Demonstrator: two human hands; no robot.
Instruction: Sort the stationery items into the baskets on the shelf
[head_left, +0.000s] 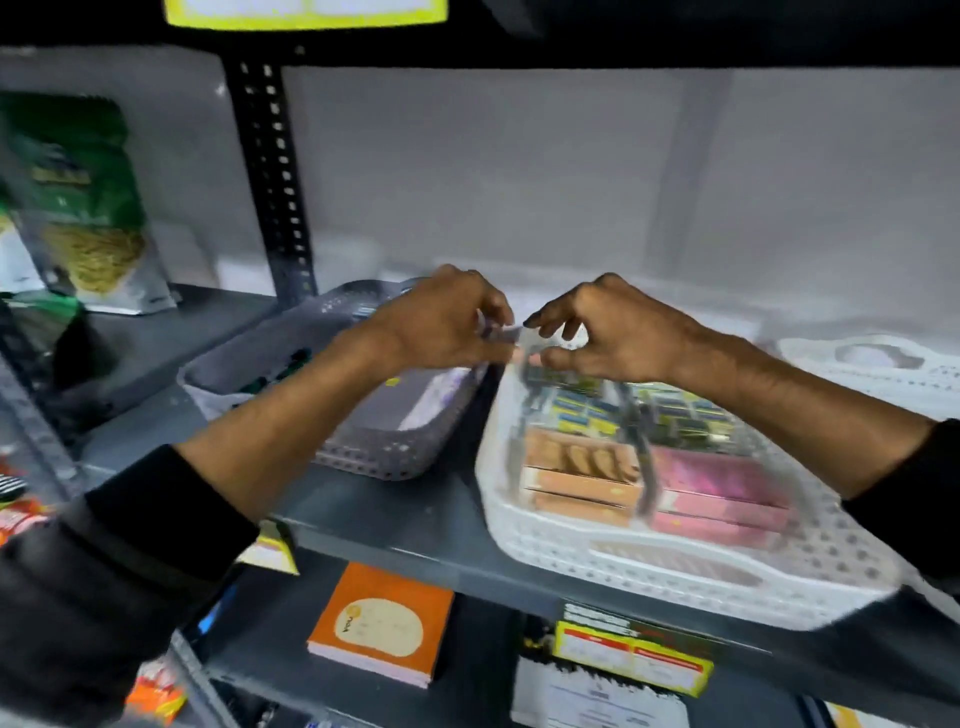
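Above the grey metal shelf, both hands meet between two baskets. Left hand: fingers curled in, thumb and forefinger pressed together on a small pale item; heavy blur, its kind cannot be told. Right hand: thumb and forefinger nearly closed, with a narrow gap, their tips on or just beside the other end of the same item; remaining fingers loosely bent. Actual contact on the right side not resolvable.

Grey perforated basket sits on the shelf under the left forearm, holding a dark flat pack and some dark-green-tipped pieces at its far left end. White perforated basket sits just beside it to the right, under the right hand, holding yellow-and-blue small packs at the back, an orange-tan box front left and a pink box front right. A dark blurred looped object hangs or lies across these boxes.

Second white basket at far right. Orange notepad on the shelf below.
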